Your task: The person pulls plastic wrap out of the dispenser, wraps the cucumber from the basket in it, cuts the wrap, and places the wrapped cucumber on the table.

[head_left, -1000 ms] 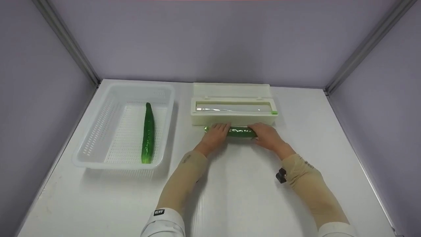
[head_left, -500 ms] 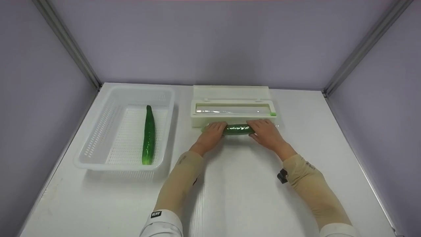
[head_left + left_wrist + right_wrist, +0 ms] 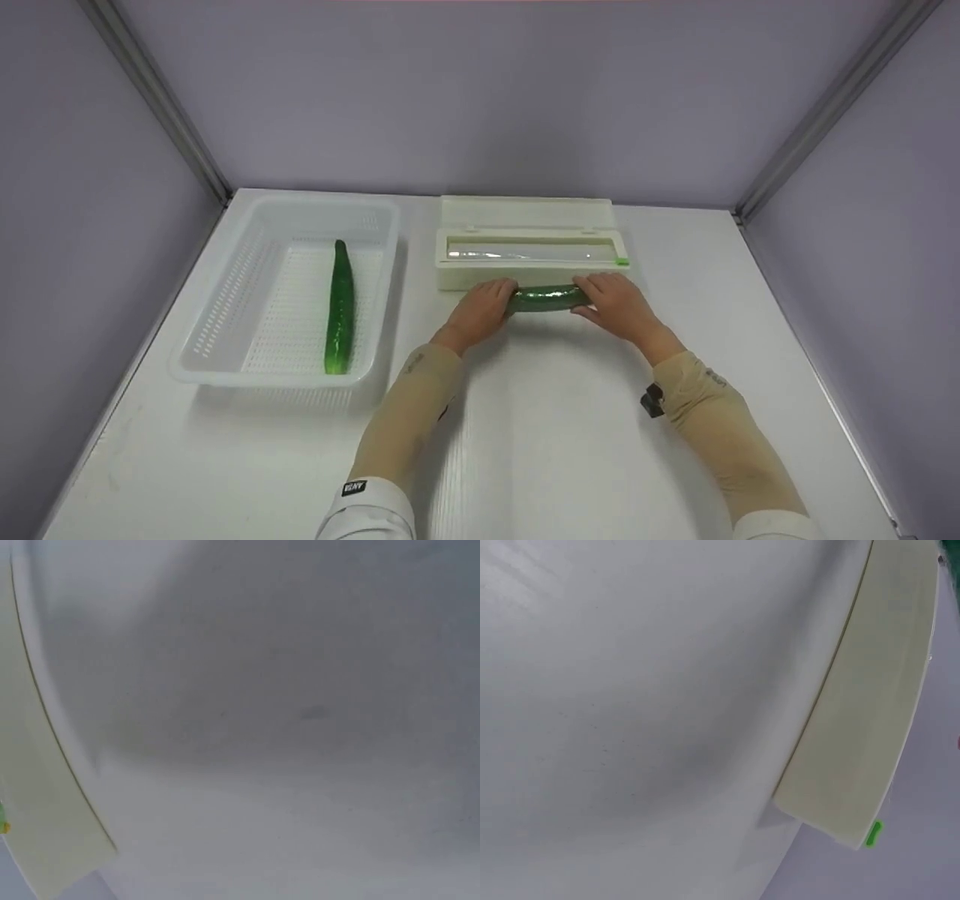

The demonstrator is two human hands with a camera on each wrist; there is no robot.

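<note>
My left hand (image 3: pixel 480 311) and right hand (image 3: pixel 615 304) each curl around one end of the film-wrapped green cucumber (image 3: pixel 544 298), which lies between them just in front of the cream plastic cling-film dispenser box (image 3: pixel 529 279). To do this well, I judge I should grip evenly at both ends and press the loose film snug. Off beyond my left hand, a bare green cucumber (image 3: pixel 339 307) lies in the white perforated plastic basket (image 3: pixel 225 322).

1. white bench (image 3: pixel 300 765) surface fills most of the view, with a soft grey shadow across its upper part.
2. cream dispenser box (image 3: pixel 37 787) edge runs along the left side.
3. small green spot at the far left edge, on the box.
</note>
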